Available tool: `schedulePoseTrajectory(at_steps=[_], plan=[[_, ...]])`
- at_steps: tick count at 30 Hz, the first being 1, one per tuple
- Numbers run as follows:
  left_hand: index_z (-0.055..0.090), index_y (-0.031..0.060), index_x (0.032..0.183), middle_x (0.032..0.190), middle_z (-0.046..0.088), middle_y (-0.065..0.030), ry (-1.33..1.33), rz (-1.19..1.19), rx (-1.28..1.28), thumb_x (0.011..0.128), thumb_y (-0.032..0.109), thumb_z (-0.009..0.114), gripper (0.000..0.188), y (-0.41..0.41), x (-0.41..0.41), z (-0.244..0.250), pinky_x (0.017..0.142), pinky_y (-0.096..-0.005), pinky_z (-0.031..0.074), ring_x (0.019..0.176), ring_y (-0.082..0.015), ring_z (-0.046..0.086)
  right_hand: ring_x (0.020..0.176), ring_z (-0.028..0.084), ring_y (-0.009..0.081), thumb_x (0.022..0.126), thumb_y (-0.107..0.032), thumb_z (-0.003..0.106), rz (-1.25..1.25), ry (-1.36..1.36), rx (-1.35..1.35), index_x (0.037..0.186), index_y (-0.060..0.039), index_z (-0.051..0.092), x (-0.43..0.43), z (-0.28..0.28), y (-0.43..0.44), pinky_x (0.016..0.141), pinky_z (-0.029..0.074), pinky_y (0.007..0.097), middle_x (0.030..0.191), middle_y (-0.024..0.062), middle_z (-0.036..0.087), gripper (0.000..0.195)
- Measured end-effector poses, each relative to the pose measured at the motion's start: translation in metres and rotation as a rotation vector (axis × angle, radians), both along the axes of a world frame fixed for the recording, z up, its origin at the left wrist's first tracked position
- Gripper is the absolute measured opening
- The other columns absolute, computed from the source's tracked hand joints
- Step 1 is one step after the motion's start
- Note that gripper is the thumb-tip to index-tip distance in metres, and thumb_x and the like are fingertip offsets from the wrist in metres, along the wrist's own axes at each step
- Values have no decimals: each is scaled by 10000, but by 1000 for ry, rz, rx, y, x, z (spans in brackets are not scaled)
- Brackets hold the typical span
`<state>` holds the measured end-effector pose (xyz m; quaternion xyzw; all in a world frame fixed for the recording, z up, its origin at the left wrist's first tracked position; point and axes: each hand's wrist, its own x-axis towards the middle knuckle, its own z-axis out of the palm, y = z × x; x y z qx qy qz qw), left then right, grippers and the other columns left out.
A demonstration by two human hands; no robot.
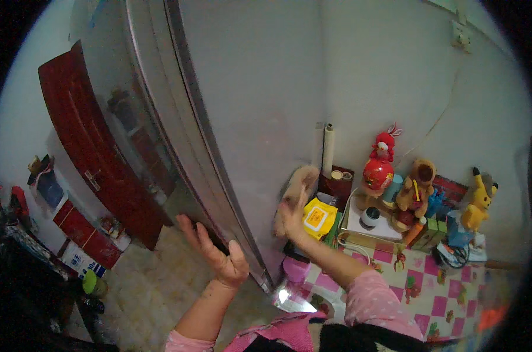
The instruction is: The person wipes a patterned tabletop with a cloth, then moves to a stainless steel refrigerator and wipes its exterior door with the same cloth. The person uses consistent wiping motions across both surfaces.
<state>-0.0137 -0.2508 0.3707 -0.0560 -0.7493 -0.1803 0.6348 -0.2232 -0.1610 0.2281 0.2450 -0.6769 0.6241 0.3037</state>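
Observation:
My left hand (217, 257) is raised beside the lower front edge of a tall, glossy grey cabinet-like unit (257, 88). Its fingers are spread, the thumb stands apart, and nothing is in it. Whether it touches the edge, I cannot tell. My right hand (293, 218) reaches along the unit's side with fingers extended, and no held object shows. Just behind that hand is a tan, soft-looking shape (308, 174); I cannot tell whether it is an object or a reflection. A yellow pack of wipes (321, 218) lies right of the hand.
A table with a pink checked cloth (407, 268) holds plush toys, including a yellow one (477, 204), a red rabbit figure (378, 171), a dark-lidded jar (370, 217) and a pink container (297, 268). At left are a dark red door (94, 149) and tiled floor (156, 290).

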Motion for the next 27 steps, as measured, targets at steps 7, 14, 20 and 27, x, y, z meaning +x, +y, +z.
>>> schedulePoseTrajectory(at_steps=[7,14,20,27], plan=[[169,-67,1413,1487,87,-294,-22,48,-117,883,161,391,618,2,7,12,1109,-533,83,1379,-451,88,1365,-69,495,834,-493,577,293,233,240,1481,-139,76,101,5,12,1049,15,632,1509,247,-18,892],[161,-86,1404,1465,90,-328,-19,49,-147,858,155,389,639,2,8,12,1090,-590,73,1360,-506,71,1384,-48,452,814,-635,490,239,444,227,1453,-135,267,79,148,11,1037,-1,643,1520,219,7,841],[183,-44,1407,1450,118,-336,-41,42,-108,808,135,429,672,-1,8,11,1029,-674,104,1319,-569,106,1397,43,399,842,-622,450,144,646,82,1435,-82,282,25,295,0,1066,37,582,1520,173,120,820],[185,-46,1402,1451,135,-316,-25,48,-86,814,172,425,671,-1,7,6,1023,-678,114,1305,-584,117,1365,196,363,902,-487,459,72,487,-34,1432,-81,259,-102,393,3,1091,141,491,1477,175,249,697]])
